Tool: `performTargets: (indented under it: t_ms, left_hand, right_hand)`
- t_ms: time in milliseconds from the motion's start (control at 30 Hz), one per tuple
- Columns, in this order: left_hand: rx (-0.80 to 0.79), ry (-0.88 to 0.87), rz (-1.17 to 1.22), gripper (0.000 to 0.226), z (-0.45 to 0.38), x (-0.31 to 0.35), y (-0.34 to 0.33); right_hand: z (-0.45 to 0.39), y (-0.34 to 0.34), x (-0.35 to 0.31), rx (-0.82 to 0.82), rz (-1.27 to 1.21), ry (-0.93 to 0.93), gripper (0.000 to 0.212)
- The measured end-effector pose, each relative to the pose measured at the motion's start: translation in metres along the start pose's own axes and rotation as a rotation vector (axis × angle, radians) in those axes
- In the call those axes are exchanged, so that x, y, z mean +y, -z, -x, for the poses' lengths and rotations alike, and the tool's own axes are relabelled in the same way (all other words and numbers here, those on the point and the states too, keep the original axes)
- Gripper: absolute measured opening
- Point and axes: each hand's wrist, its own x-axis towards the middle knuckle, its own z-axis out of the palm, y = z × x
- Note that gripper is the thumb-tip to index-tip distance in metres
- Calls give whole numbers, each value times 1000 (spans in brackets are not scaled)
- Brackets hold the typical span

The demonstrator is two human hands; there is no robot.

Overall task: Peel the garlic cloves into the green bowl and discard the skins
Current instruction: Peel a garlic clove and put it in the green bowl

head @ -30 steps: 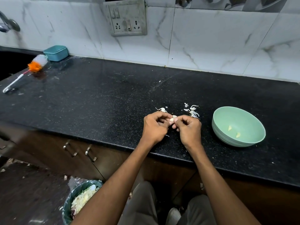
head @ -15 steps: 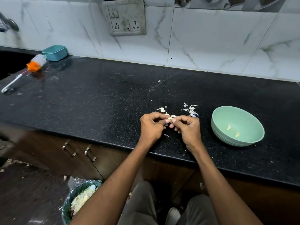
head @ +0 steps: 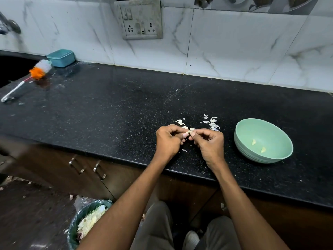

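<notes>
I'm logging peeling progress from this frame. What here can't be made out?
- Garlic clove, head view: fingertips of left hand and right hand cover most; how much is peeled unclear.
- Bin: cut off by left forearm and frame edge.
- Tap: blurred, cropped.

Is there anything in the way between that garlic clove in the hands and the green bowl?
Nothing visible blocks it. The garlic clove is pinched between both hands, and only bare black counter lies between the right hand and the green bowl; the loose skins lie behind that path.
</notes>
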Motion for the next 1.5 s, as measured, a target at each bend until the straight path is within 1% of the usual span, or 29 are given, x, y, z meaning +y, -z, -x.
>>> performTargets:
  t_ms: [267, 400, 733, 867, 1033, 1233, 1400, 1500]
  left_hand:
    - [5, 36, -25, 19, 2, 2, -1]
    - [4, -9, -85, 21, 2, 1, 0]
    - [24, -16, -149, 16, 1, -1, 1]
    - [11, 29, -93, 22, 1, 3, 1]
    - [-25, 55, -44, 13, 0, 4, 1]
    - [-62, 45, -68, 13, -2, 0, -1]
    - [-75, 47, -85, 14, -3, -1, 0]
    - [-86, 57, -95, 14, -4, -1, -1]
  right_hand:
    - [1, 0, 0, -8, 51, 35, 12]
    - [0, 0, 1, -7, 110, 50, 14]
    - [3, -1, -1, -19, 176, 61, 11]
    - [3, -1, -1, -23, 187, 64, 9]
    - [4, -5, 0, 58, 227, 140, 6]
    - [5, -6, -2, 120, 228, 162, 18]
    - [4, -5, -1, 67, 246, 207, 25]
    - [3, -6, -1, 80, 242, 184, 22]
